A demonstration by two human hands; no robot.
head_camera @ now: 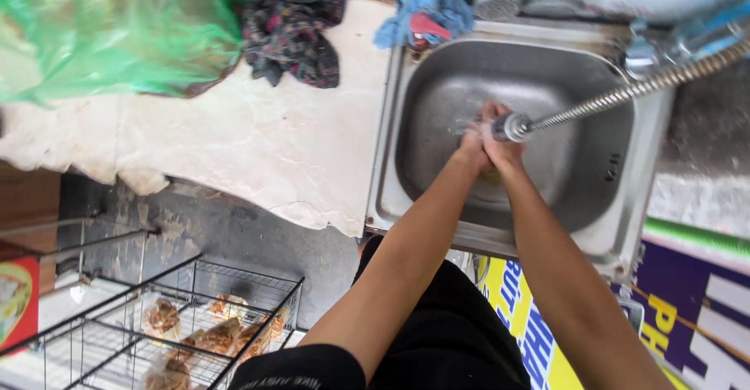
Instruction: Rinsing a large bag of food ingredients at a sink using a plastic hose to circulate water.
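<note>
We see a silver steel sink [625, 195], a blue cloth [426, 3] with a red patch, a dark floral-patterned rag [293, 34], a translucent green bag [117, 34], a cream counter [258, 140] and a black wire rack [195, 312].

A worn pale counter [258, 148] stands over dark concrete floor [234, 237] in daylight.

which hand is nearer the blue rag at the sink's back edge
Left. The left hand is on the side of the crumpled blue rag; the right hand is pressed against it, just farther along.
</note>
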